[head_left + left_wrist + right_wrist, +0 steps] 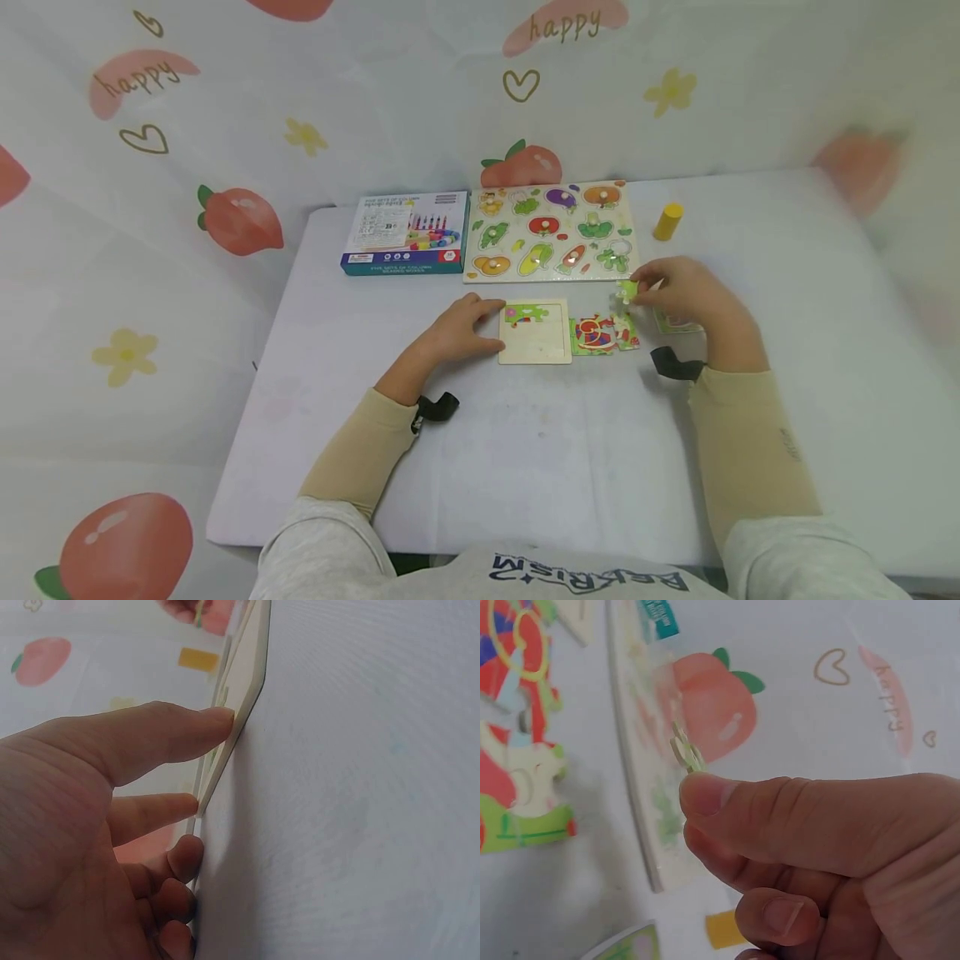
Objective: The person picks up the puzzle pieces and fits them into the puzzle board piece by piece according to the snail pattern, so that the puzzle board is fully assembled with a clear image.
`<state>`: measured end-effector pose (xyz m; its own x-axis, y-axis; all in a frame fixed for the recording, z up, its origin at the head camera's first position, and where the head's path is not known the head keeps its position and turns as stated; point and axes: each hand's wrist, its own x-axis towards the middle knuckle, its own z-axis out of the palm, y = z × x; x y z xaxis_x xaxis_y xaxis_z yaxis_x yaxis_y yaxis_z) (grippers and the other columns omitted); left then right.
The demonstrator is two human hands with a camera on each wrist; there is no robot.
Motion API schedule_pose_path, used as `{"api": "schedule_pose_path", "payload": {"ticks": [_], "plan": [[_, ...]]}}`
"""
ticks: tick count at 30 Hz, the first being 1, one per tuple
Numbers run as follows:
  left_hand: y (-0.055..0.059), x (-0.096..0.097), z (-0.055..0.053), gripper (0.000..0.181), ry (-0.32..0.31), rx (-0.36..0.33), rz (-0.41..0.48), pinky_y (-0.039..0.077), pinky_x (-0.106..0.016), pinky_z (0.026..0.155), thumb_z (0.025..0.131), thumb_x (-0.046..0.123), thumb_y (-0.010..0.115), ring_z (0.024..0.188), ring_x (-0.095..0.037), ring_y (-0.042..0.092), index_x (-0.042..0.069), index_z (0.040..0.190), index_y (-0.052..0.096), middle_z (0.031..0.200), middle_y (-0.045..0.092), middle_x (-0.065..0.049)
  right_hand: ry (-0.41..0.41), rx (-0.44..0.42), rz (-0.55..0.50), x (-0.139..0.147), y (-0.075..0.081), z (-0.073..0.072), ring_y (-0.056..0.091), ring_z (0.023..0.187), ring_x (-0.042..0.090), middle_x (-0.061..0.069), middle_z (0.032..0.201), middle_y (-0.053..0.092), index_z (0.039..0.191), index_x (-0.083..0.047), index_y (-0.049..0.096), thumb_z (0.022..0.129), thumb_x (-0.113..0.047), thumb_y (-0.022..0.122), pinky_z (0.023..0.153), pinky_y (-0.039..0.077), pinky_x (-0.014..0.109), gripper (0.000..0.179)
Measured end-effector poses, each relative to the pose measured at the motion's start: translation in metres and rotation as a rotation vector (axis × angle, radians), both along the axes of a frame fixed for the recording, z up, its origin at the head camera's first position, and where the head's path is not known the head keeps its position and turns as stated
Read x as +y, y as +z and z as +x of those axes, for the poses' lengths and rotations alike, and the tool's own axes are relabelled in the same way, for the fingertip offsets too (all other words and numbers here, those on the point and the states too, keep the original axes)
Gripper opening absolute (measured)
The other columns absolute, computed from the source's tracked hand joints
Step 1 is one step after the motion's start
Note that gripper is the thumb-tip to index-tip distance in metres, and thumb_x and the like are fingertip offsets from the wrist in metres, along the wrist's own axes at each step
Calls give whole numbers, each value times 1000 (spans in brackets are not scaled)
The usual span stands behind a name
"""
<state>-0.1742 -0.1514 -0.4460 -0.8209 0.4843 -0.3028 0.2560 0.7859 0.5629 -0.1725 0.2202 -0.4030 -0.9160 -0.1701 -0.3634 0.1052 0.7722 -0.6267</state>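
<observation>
My left hand [457, 327] touches the left edge of a square wooden puzzle tray [536, 354] with straight thumb and index finger. In the left wrist view the other fingers [176, 900] curl beside the edge. A green strip of joined jigsaw pieces [523, 313] lies along the tray's top. Between thumb and index finger, my right hand [690, 292] pinches a small green jigsaw piece [627, 290], seen nearly edge-on in the right wrist view [684, 750]. Below it, colourful jigsaw pieces [592, 335] lie against the tray's right side, one with a white figure [536, 784].
Behind the tray lie a vegetable peg puzzle board [551, 250] and a blue boxed set [405, 233]. A yellow cylinder [668, 222] stands at the back right. Partly hidden under my right hand is a green-patterned flat item [677, 325]. A white cloth [540, 467] covers the table.
</observation>
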Motion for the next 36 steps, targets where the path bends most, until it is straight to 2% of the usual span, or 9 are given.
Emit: {"api": "schedule_pose_path", "payload": {"ticks": [5,13,18,22,28,32,36], "plan": [[1,0,0,76,-1,2,1,39,-36,80,88,35,80,101,-21,45,18,154,49,110,47,-6,1,40,-3,-3,17,6,53,95,30,12,114,59,132,-7,64,95,-23,75,71,50,38,42],[0,-1,0,75,-19,24,7,39,-35,81,88,35,81,99,-21,45,16,153,50,107,49,-6,33,146,2,-10,38,17,49,84,29,12,111,62,126,-7,66,96,-25,74,68,42,40,36],[-1,-1,0,75,-17,20,7,39,-35,79,88,36,81,98,-21,45,17,154,50,107,48,-6,38,196,10,-17,48,24,46,84,28,12,98,60,127,-10,68,96,-26,74,66,39,40,35],[0,-1,0,75,-13,17,3,39,-35,79,88,36,81,99,-21,45,17,154,50,107,48,-6,73,280,-13,-23,54,29,46,82,27,9,86,57,124,-8,71,94,-23,75,64,37,36,33],[0,-1,0,75,-9,16,-3,39,-35,80,88,36,81,100,-21,45,18,154,49,108,48,-6,126,357,-73,-37,55,32,43,73,24,5,78,55,118,-7,73,94,-19,76,59,33,32,27],[0,-1,0,75,-8,17,-4,39,-35,80,88,36,81,101,-21,46,18,154,50,108,48,-6,148,369,-90,-46,50,30,44,73,23,4,88,61,119,-8,74,94,-17,77,60,33,32,27],[1,0,1,74,-4,15,-5,39,-35,80,89,36,81,101,-21,46,18,154,50,108,48,-6,166,338,-86,-54,43,26,45,76,24,4,98,65,120,-8,73,95,-18,76,62,35,34,28]]}}
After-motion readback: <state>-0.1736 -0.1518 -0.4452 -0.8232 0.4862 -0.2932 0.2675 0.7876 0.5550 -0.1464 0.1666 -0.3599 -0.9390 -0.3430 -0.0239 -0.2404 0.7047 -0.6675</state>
